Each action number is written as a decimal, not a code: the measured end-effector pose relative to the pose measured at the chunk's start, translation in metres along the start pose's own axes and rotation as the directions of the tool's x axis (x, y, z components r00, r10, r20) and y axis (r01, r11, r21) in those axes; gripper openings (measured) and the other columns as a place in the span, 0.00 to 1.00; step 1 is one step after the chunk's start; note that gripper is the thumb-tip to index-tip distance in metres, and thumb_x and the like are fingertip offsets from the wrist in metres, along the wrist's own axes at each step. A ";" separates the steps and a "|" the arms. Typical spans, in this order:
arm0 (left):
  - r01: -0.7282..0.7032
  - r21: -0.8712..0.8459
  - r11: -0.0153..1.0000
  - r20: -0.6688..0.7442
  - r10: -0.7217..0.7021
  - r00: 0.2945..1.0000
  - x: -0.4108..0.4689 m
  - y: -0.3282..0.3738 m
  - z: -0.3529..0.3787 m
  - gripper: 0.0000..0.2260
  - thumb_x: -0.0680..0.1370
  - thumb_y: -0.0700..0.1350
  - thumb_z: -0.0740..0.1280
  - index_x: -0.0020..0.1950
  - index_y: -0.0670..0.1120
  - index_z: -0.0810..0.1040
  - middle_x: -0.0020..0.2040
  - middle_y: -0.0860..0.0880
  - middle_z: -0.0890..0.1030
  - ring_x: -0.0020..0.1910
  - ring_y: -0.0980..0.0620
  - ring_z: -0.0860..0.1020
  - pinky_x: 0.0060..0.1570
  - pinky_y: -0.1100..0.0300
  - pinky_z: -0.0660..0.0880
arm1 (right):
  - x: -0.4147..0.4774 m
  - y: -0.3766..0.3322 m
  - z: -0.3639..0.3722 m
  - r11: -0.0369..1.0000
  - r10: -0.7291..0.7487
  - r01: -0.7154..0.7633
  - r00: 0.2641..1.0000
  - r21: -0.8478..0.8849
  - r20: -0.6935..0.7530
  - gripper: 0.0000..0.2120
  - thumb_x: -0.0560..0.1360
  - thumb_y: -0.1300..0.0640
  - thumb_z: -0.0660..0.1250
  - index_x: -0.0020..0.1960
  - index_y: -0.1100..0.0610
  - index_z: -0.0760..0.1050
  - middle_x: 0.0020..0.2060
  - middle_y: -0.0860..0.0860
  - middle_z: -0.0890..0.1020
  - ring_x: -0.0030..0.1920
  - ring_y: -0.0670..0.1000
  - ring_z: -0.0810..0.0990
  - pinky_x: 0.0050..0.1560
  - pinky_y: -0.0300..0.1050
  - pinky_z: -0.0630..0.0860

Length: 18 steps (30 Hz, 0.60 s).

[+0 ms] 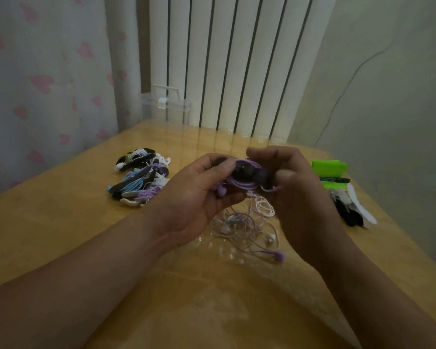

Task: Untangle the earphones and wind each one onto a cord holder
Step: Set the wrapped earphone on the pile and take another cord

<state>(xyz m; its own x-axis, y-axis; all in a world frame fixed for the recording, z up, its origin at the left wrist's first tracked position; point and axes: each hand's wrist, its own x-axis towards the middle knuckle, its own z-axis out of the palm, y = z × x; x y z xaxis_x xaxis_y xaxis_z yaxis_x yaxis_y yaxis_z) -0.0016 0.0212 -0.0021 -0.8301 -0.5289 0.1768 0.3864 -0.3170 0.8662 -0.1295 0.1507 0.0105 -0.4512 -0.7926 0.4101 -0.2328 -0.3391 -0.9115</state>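
Above the middle of the wooden table (61, 222), both hands hold a purple earphone cord (246, 183) coiled round a black cord holder (261, 176). My left hand (199, 195) grips the holder's left end, and a purple earbud hangs by its palm. My right hand (295, 192) grips the right end with curled fingers. Under the hands lies a tangle of pink, white and purple earphones (247, 230), with one purple earbud (278, 255) at its near edge.
A pile of wound earphones on holders (141, 177) lies at the left back. Spare black and white cord holders (350, 205) lie at the right, behind them a green box (329, 168) with a black marker. A clear plastic case (165, 109) stands at the table's far edge.
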 end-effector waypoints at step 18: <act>0.130 -0.149 0.980 0.303 -0.080 0.950 0.010 0.006 -0.029 0.09 0.83 0.46 0.65 0.57 0.44 0.83 0.57 0.40 0.78 0.48 0.49 0.77 0.44 0.57 0.79 | -0.001 -0.002 -0.009 0.991 0.102 -0.112 0.987 0.079 0.125 0.06 0.77 0.58 0.68 0.49 0.55 0.84 0.50 0.57 0.85 0.52 0.55 0.83 0.54 0.48 0.81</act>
<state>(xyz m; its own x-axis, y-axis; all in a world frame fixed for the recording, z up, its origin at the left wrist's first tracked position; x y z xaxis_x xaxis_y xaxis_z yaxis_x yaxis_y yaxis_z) 0.0040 -0.0086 -0.0084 -0.9411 -0.2382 0.2401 0.3305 -0.4967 0.8025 -0.1360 0.1565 0.0122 -0.3615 -0.8799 0.3083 -0.1117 -0.2873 -0.9513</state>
